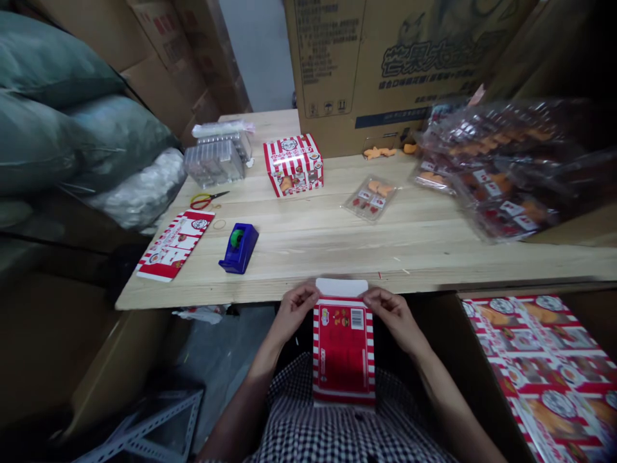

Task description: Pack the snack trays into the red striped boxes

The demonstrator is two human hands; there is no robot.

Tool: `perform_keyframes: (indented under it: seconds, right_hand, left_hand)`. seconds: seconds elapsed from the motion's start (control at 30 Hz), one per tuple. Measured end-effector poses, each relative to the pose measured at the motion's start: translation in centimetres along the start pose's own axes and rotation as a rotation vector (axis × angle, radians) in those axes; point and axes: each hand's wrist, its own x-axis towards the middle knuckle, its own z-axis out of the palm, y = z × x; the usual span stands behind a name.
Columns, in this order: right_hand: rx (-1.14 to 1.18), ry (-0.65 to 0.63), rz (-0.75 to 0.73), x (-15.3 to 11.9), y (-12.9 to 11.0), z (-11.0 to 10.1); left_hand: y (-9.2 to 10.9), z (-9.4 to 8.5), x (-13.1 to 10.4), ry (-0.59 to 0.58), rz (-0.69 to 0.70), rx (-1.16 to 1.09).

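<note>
A red box (343, 350) with white-striped sides and a barcode lies over my lap, just below the table edge. Its white end flap points toward the table. With my left hand (297, 308) I pinch the box's upper left corner, by the flap. The upper right corner is pinched by my right hand (391, 314). Nearest on the table are a blue tape dispenser (240, 248) with a green roll and a flat red-and-white carton (176, 246) at the left.
Red-handled scissors (208, 199), a standing striped box (294, 166), clear plastic cases (214, 162) and a blister pack (371, 198) lie on the table (308, 244). Bagged packs (501, 173) pile up at right. An open carton with printed boxes (549, 360) stands lower right.
</note>
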Motion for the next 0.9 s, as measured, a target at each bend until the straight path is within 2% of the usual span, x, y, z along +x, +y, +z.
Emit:
perform_keyframes:
  seconds: [0.17, 0.33, 0.53, 0.6, 0.77, 0.9]
  right_hand:
    - [0.126, 0.164, 0.066, 1.3, 2.3, -0.3]
    - [0.219, 0.181, 0.057, 1.3, 3.8, 0.2]
    - [0.325, 0.198, 0.084, 1.2, 3.9, 0.9]
    - [0.357, 0.153, 0.111, 1.4, 3.2, 0.8]
    - [0.422, -0.129, 0.248, 1.9, 1.3, 0.1]
    - [0.439, -0.115, 0.284, 2.5, 1.4, -0.1]
  left_hand:
    - [-0.7, 0.4, 1.1, -0.012, 0.001, 0.008]
    - [-2.1, 0.6, 1.3, -0.011, -0.058, -0.028]
    - [-3.1, 1.7, 1.3, 0.178, -0.099, -0.338]
    - [-2.9, 2.0, 1.5, 0.183, -0.152, -0.386]
    - [-2.0, 2.7, 1.8, 0.149, -0.159, -0.424]
    - [-1.7, 3.2, 2.0, 0.156, -0.144, -0.438]
